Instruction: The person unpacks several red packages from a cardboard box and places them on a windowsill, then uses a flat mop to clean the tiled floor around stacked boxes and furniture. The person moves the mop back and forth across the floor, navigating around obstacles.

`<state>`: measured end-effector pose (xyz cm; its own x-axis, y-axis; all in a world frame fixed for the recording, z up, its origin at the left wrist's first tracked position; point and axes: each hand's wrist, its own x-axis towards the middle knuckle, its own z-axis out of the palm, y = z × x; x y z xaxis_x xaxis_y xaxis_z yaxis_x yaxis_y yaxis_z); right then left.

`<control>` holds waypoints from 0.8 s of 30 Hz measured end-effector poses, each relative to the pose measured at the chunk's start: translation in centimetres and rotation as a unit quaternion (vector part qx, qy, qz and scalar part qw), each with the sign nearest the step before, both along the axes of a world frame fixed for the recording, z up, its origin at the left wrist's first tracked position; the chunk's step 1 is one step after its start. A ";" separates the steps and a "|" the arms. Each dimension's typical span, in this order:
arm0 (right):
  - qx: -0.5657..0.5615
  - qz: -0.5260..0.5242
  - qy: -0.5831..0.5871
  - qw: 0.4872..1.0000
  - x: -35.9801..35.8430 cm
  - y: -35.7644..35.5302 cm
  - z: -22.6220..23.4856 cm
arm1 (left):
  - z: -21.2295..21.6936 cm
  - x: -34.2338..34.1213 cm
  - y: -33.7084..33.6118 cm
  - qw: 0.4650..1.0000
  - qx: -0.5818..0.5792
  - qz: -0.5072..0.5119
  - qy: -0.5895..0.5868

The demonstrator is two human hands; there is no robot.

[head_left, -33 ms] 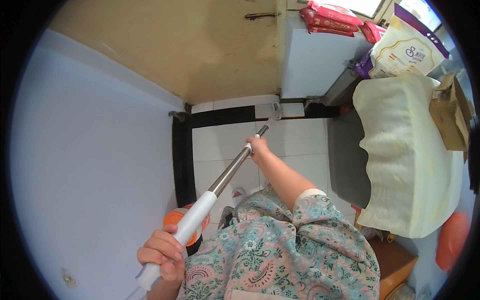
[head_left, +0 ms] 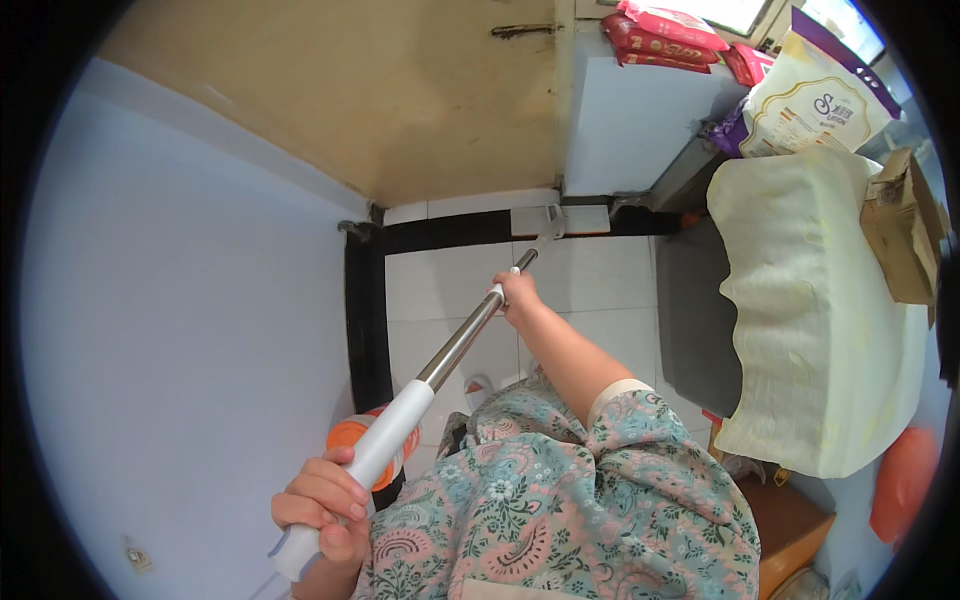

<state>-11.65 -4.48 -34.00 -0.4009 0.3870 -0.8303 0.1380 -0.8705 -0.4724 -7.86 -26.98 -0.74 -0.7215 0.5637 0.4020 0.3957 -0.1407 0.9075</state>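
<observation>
The mop [head_left: 455,350] has a long shiny metal pole with a thick white end, and its flat white head [head_left: 548,220] sits on the white tiled floor [head_left: 600,290] by the black strip at the wall. The left hand [head_left: 322,505] has its grip closed tight around the white end. The right hand [head_left: 517,293] is closed around the metal pole further down. An orange thing [head_left: 350,435] is half hidden behind the pole. A pale cloth [head_left: 820,300] covers something big on the right
</observation>
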 end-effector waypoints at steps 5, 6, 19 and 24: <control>0.005 0.057 -0.044 0.997 1.3 -0.6 3.2 | 2.6 -0.8 -0.4 0.998 -0.048 -0.046 -0.017; -0.006 0.093 -0.006 0.996 1.4 -1.9 3.1 | 3.8 -1.2 -0.6 0.998 -0.035 -0.039 -0.021; -0.174 0.335 0.074 0.923 5.2 -16.4 10.7 | 12.8 3.6 -9.5 0.998 -0.002 0.060 -0.007; -0.143 0.490 0.242 0.825 2.3 -17.5 10.5 | 15.3 6.6 -13.5 0.984 0.041 0.163 0.067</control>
<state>-9.36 -22.01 -23.50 -0.7161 -0.5048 -0.4820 0.6977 -0.5380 -0.4731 -1.28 -40.52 14.60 -0.7960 0.2734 0.5400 0.5470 -0.0571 0.8352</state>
